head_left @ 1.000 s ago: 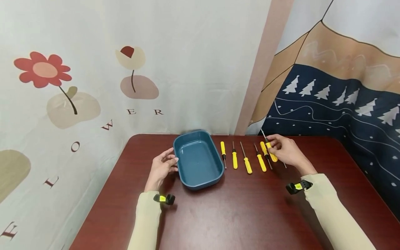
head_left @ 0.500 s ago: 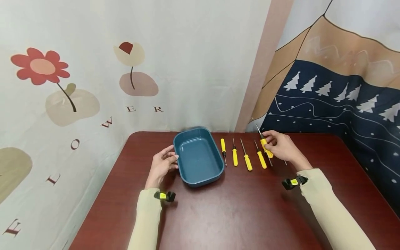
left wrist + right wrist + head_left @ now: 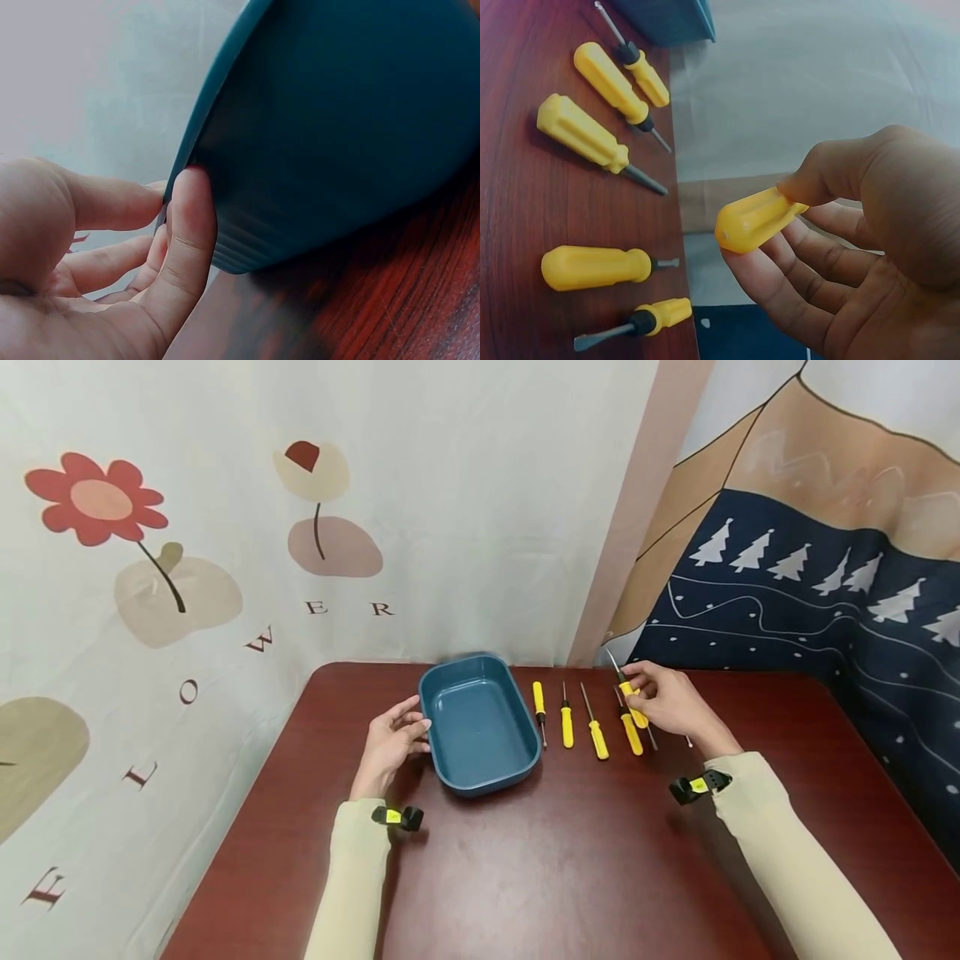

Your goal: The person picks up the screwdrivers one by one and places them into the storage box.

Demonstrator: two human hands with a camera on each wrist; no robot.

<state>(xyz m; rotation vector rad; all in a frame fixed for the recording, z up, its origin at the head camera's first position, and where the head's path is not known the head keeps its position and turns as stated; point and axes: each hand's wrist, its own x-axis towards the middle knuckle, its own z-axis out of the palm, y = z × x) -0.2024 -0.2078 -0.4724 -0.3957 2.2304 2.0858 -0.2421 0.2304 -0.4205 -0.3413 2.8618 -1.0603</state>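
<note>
At the left side of a blue rectangular tray (image 3: 483, 727), my left hand (image 3: 390, 743) pinches the wall near the rim; the left wrist view shows thumb and fingers close about that edge. My right hand (image 3: 671, 700) holds a yellow-handled screwdriver (image 3: 757, 221) by its handle, raised above the table, its shaft pointing up and away. Beneath and beside that hand lie more yellow screwdrivers, one of them (image 3: 631, 735) just left of the fingers. Another (image 3: 660, 316), with a flat blade, is mostly hidden by the hand in the head view.
On the dark red table (image 3: 517, 868), a row of screwdrivers continues between tray and right hand: one (image 3: 538, 700) with handle away, then two more (image 3: 567, 727) with handles toward me. A metal tip (image 3: 689, 742) shows under the right wrist. Printed curtains (image 3: 480, 510) stand behind.
My right hand has moved left with the screwdriver, now over its neighbours in the row. The left hand stays at the tray. The head view has shifted slightly.
</note>
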